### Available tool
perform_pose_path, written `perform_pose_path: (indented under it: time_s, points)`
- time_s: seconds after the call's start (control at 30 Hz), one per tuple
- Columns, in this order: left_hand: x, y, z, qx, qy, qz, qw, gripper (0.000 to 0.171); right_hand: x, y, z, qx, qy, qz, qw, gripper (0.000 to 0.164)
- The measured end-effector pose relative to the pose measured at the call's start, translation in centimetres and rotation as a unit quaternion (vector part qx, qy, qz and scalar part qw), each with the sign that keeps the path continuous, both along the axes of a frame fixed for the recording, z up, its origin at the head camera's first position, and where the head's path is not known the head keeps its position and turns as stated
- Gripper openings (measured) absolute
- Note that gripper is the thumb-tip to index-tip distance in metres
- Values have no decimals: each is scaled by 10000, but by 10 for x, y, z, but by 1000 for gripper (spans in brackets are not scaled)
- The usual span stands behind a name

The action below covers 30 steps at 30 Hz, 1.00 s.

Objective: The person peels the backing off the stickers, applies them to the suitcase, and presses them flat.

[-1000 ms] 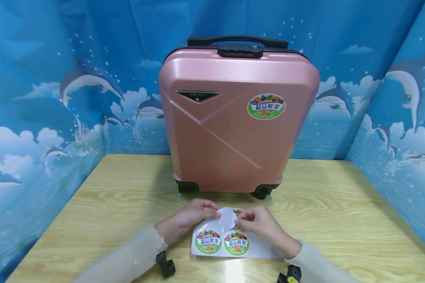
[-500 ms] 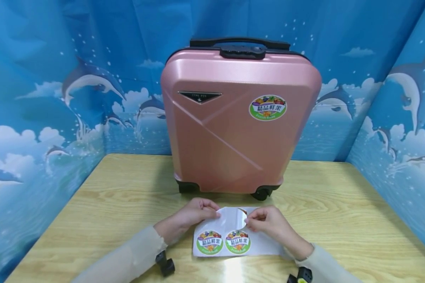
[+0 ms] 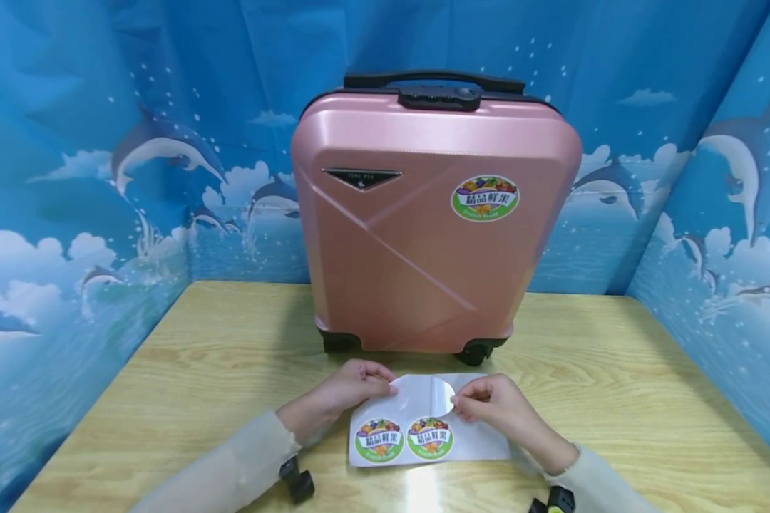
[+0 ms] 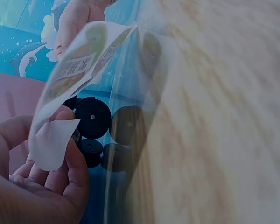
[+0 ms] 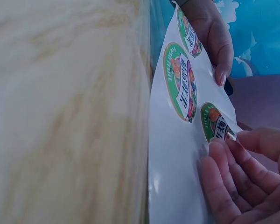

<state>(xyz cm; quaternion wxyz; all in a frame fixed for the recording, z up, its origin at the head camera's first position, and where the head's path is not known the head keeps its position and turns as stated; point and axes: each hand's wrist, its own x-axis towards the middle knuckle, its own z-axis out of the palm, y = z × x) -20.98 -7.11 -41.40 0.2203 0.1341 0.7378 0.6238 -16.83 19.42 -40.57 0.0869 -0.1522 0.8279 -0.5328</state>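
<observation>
A white sticker sheet (image 3: 478, 443) lies low in front of the pink suitcase (image 3: 391, 285), with two round fruit stickers along its near edge. My left hand (image 3: 346, 392) pinches the sheet's far left corner, which bends upward in the left wrist view. With thumb and fingertips my right hand (image 3: 507, 413) grips the edge of a partly lifted round sticker (image 5: 209, 122). From the head camera that sticker shows only a pale, shiny back. On the suitcase's upper right sits a similar round sticker (image 3: 485, 199).
The suitcase stands upright on the wooden table (image 3: 231, 335), its black wheels (image 3: 478, 351) just beyond the hands. A blue dolphin-print curtain (image 3: 244, 142) encloses the back and both sides. Light glares off the table's near edge.
My right hand has moved to the right, drawing the sticker's edge with it. Its printed face has turned out of the head view. The left hand keeps its place on the corner.
</observation>
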Motion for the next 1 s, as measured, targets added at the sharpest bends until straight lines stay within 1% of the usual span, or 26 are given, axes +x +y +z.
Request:
perform_pose_path:
  time_s: [0.17,0.4,0.57,0.77,1.0]
  points:
    - [0,-2,0,44,4,-25,10000,25,1,2,1,-40,69,10,10000,20]
    - [-1,-5,1,-75,4,49,10000,24,1,6,5,-182,162,-14,9997,20]
    - [-2,-6,4,-116,-10,102,9999,24,0,10,7,-184,228,16,9996,20]
    - [-3,-8,3,-114,0,89,9999,24,0,13,8,-132,162,-55,9998,20]
    - [-4,-10,1,-266,88,82,9996,22,1,15,8,-140,75,-101,9998,22]
